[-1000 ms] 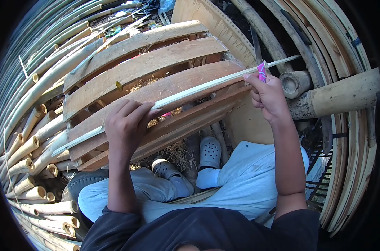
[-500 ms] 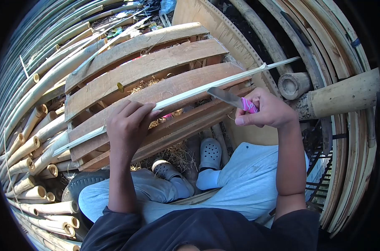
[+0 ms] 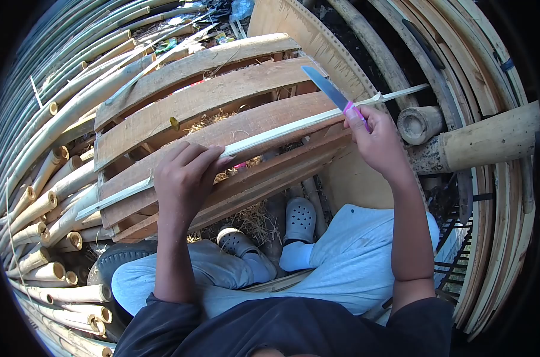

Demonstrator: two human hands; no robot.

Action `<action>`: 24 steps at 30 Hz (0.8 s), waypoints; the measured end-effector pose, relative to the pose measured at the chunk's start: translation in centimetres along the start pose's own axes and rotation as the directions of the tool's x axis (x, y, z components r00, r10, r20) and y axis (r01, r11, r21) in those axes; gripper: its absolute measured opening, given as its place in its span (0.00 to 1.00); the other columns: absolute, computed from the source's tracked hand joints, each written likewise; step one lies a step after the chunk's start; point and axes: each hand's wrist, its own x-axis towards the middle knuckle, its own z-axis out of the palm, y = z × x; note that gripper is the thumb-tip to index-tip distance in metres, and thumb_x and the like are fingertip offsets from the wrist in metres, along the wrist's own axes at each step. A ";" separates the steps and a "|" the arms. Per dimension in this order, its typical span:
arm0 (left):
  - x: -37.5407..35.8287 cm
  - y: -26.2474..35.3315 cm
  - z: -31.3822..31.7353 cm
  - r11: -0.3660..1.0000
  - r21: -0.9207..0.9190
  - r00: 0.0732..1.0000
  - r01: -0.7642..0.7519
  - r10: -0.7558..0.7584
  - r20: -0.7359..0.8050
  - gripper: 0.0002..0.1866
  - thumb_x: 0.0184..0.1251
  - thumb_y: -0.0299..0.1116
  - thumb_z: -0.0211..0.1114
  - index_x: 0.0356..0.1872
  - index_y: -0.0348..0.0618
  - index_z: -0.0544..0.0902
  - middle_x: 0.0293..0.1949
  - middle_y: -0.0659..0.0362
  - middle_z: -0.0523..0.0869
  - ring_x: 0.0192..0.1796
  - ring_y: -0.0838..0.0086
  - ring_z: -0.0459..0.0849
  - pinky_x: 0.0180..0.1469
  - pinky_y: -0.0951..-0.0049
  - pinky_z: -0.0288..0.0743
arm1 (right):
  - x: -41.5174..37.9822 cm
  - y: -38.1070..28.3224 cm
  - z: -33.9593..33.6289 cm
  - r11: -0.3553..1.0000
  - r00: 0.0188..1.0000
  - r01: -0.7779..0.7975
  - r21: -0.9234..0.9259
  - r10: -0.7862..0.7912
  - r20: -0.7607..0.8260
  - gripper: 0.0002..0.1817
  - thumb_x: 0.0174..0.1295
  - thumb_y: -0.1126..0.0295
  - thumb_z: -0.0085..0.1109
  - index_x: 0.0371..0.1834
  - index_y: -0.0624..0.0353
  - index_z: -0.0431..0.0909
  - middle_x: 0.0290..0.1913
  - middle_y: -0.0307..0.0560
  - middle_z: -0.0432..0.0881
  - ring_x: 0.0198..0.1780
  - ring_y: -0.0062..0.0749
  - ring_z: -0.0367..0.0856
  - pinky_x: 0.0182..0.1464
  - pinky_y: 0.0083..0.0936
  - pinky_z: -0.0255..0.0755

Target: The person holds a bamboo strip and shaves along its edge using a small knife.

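the right hand (image 3: 380, 143) hides most of the knife's pink handle (image 3: 354, 111).

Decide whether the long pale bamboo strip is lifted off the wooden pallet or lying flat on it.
Lifted: the long pale bamboo strip slants above the wooden pallet, gripped by the left hand and by the right hand at its far end.

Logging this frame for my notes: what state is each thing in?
Bamboo strip: held level across the pallet, far end split.
Knife: blade bare, raised, pointing up and away.
Left hand: closed over the strip.
Right hand: gripping the pink knife handle.
Wooden pallet: lying flat, straw showing between slats.
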 end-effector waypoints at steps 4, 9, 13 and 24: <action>0.0 -0.1 0.1 1.000 0.000 1.000 -0.005 0.005 -0.005 0.09 0.58 0.37 0.79 0.37 0.47 0.91 0.30 0.62 0.88 0.33 0.68 0.85 0.35 0.66 0.77 | -1.6 -1.7 1.1 0.911 0.977 0.174 -0.374 -0.208 -0.053 0.19 0.77 0.58 0.58 0.35 0.65 0.80 0.20 0.43 0.72 0.23 0.29 0.69 0.30 0.34 0.65; 0.1 -0.1 0.0 1.000 -0.010 1.000 -0.007 0.007 -0.002 0.09 0.58 0.37 0.79 0.37 0.47 0.91 0.30 0.62 0.88 0.33 0.68 0.85 0.35 0.66 0.76 | -2.0 -2.5 -1.1 0.851 0.931 0.281 -0.444 -0.128 0.343 0.18 0.77 0.61 0.59 0.35 0.66 0.79 0.23 0.34 0.71 0.27 0.18 0.63 0.30 0.27 0.59; 0.0 -0.1 0.2 1.000 -0.005 1.000 0.000 0.000 -0.001 0.09 0.58 0.37 0.79 0.37 0.47 0.91 0.30 0.62 0.88 0.33 0.68 0.84 0.35 0.66 0.76 | -1.2 -1.8 -1.6 0.937 0.982 0.187 -0.296 -0.182 0.044 0.20 0.75 0.59 0.59 0.33 0.67 0.80 0.21 0.49 0.74 0.25 0.30 0.71 0.32 0.34 0.66; 0.0 -0.1 0.1 1.000 -0.012 1.000 -0.005 0.005 -0.003 0.09 0.58 0.37 0.79 0.37 0.47 0.91 0.30 0.62 0.88 0.34 0.68 0.85 0.35 0.66 0.76 | -1.3 -2.1 -3.0 0.830 0.946 0.277 -0.484 -0.148 0.287 0.20 0.76 0.59 0.59 0.38 0.69 0.83 0.19 0.46 0.71 0.24 0.27 0.68 0.29 0.32 0.63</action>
